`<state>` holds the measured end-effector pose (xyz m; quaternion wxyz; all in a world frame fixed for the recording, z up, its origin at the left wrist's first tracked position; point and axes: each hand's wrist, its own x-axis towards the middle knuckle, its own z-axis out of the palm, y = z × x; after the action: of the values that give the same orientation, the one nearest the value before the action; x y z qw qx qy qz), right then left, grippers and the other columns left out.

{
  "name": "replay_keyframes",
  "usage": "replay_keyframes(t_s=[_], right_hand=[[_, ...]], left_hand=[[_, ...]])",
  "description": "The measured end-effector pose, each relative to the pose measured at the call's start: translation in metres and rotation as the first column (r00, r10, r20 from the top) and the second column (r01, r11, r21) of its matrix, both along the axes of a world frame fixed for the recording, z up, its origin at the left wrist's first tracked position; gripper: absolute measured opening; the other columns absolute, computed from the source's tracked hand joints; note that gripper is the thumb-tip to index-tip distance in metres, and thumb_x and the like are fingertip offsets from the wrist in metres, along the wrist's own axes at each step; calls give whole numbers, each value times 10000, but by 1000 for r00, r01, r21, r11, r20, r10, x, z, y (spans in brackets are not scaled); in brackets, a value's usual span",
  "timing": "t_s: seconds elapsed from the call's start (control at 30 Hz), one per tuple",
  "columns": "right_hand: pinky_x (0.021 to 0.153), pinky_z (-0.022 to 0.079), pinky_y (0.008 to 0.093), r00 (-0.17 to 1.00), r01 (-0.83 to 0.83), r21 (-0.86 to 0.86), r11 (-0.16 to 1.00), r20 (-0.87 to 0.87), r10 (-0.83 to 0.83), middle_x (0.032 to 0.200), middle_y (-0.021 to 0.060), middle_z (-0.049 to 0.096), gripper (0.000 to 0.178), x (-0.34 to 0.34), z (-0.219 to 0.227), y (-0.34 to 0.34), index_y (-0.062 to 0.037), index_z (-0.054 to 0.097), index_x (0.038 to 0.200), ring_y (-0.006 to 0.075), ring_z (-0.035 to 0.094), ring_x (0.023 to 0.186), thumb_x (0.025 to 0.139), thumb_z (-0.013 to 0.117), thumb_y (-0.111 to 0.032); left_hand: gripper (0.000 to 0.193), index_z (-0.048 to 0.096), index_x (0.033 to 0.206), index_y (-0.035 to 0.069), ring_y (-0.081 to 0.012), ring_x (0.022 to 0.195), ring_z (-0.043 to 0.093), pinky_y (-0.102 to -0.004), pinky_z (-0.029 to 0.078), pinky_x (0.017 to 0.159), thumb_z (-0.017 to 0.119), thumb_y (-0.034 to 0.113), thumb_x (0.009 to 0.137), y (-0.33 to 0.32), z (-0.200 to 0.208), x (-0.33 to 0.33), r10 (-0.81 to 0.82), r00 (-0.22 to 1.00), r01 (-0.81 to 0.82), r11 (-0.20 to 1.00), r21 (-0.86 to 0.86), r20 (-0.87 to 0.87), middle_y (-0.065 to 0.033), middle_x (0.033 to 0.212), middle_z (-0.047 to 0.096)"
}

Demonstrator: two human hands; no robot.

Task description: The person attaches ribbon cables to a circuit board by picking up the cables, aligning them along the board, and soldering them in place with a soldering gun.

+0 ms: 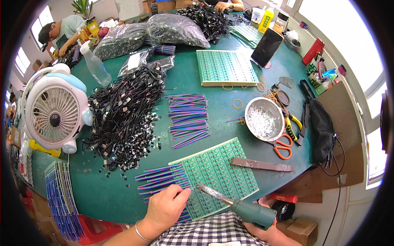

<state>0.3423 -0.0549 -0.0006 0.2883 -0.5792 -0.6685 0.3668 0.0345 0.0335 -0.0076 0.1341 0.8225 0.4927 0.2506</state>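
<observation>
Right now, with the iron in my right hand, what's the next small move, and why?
Probably ease the soldering iron slightly left, toward the near circuit board's left edge, keeping clear of your left hand. The tip points at that hand's fingertips from just to their right, and coloured wires lie along that edge, so it looks like the spot being worked.

Bare hands, a slim pale bangle round the left wrist, black-and-white checked cloth below.
</observation>
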Motion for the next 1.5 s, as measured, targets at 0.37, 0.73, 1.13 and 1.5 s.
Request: replay_keyframes(t_s=[0.37, 0.73, 1.13, 1.5], right_hand=[[922, 491, 389, 996, 46, -97, 994, -71, -53, 1076, 95, 740, 367, -1, 2, -2, -44, 738, 1102, 265, 674, 1007, 749, 818, -105], [906, 497, 387, 997, 60, -20, 998, -40, -61, 1071, 99, 743, 351, 0, -5, -7, -37, 742, 1083, 278, 685, 988, 746, 814, -104], [889, 498, 403, 999, -18, -1, 1000, 31, 18, 1042, 102, 749, 346, 0, 0, -3, -45, 749, 1067, 280, 697, 956, 734, 814, -109], [859, 505, 394, 999, 12, 3, 1000, -50, -12, 1025, 107, 740, 304, -7, 8, 2, -32, 741, 1063, 284, 689, 930, 762, 778, -58]], left_hand=[[235, 727, 1001, 109, -206, 629, 644, -336, 534, 526, 765, 100, 770, 1, 1, 0, 6, 1000, -6, 1000, -19, 11, -29, 844, 603], [317, 738, 998, 104, -207, 654, 651, -333, 541, 547, 759, 27, 691, 1, 1, -1, -7, 1000, 7, 1000, -31, -14, -36, 868, 620], [232, 731, 995, 125, -194, 622, 642, -328, 528, 512, 756, 102, 765, 2, -1, -1, -6, 1000, 6, 1000, 7, -14, -12, 837, 602], [235, 730, 989, 122, -191, 634, 648, -326, 532, 516, 765, 100, 757, 2, -2, -1, -8, 1000, 8, 1000, 10, -6, -10, 845, 608]])
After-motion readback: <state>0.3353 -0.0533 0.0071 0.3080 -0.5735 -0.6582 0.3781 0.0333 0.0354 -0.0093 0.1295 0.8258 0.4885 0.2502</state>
